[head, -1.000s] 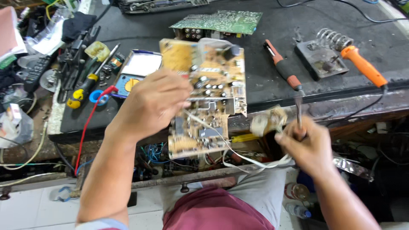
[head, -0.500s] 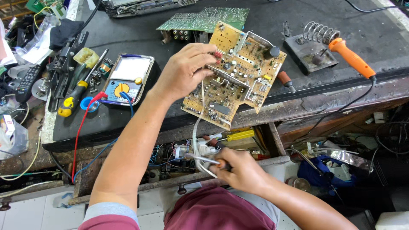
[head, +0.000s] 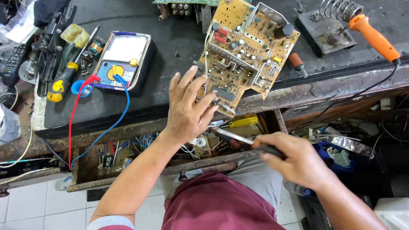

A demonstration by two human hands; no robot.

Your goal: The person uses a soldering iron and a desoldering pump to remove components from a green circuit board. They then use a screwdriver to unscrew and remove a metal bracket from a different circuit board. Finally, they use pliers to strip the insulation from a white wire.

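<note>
I have laid the circuit board [head: 245,51] flat on the bench edge; my left hand [head: 187,108] rests open against it, while my right hand [head: 298,164] now grips pliers [head: 232,136] instead of wires.

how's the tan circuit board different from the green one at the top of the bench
The tan circuit board shows whole, lying tilted over the bench's front edge, while only the lower edge of the green circuit board shows at the frame's top. The left hand touches the tan circuit board at its lower corner; nothing touches the green circuit board. Both lie on the dark bench top.
</note>
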